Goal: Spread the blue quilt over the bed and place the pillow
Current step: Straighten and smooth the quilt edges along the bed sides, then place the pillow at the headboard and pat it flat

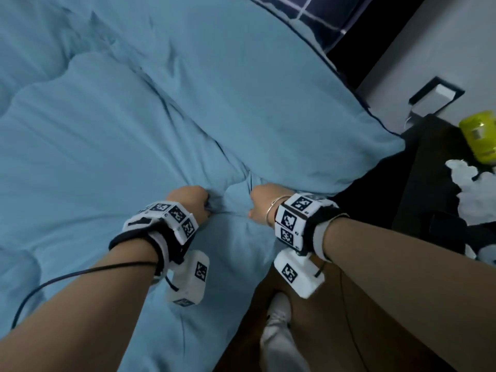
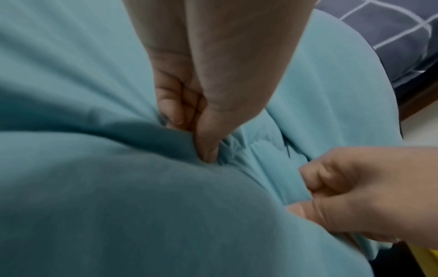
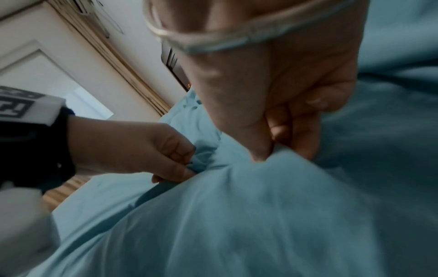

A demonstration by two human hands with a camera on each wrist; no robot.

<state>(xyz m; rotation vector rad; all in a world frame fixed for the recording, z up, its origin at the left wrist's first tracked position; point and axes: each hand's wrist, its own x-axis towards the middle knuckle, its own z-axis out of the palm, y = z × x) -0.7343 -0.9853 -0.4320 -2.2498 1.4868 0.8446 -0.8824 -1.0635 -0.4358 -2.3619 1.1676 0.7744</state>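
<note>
My left hand is clamped on a bunch of the blue quilt, fingers curled under and thumb pressing the cloth against them. My right hand is clamped on the same quilt just beside it, thumb and curled fingers pinching a fold. The two grips sit near each other, with a short puckered ridge of fabric between them.

The quilt lies over the bed and fills most of the head view. It runs away from me toward the upper left; I cannot tell its long axis, since its far edges are out of view. Its near right corner hangs toward the dark tabletop. The surface is light blue, padded, plain, with soft creases radiating from my grips and a stitched edge showing at the right.

A dark checked cloth shows past the quilt's far right edge. A yellow-green container lies on the tabletop.
</note>
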